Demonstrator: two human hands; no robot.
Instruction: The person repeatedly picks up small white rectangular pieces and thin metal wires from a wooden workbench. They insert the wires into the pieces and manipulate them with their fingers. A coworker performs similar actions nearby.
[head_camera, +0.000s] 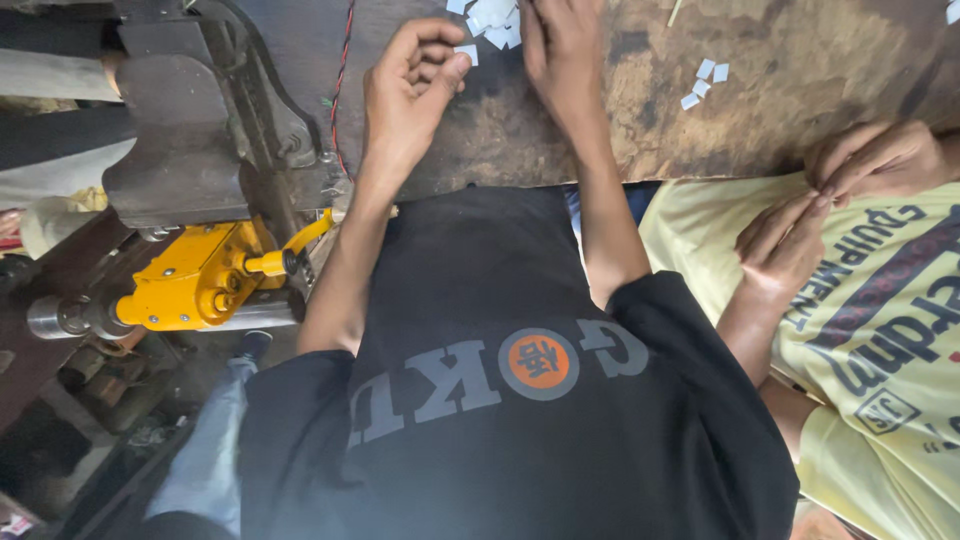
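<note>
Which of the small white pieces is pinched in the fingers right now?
The single white piece pinched by the left hand; the rest lie loose on the brown table.

A workshop: left of the hands stands a heavy dark metal machine (190, 120) with a yellow fitting (195, 280) and a steel shaft (60, 315) below it; the worn, stained wooden bench (800, 70) lies under them.

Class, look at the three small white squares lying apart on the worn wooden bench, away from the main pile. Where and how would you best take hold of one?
The three small white squares lie flat and thin on the wooden bench, so there is no side to clamp. Probably best: come from above, press one fingertip on a square, slide it clear of its neighbours, then pinch opposite edges between thumb and forefinger, much as the left hand pinches its own.
</note>
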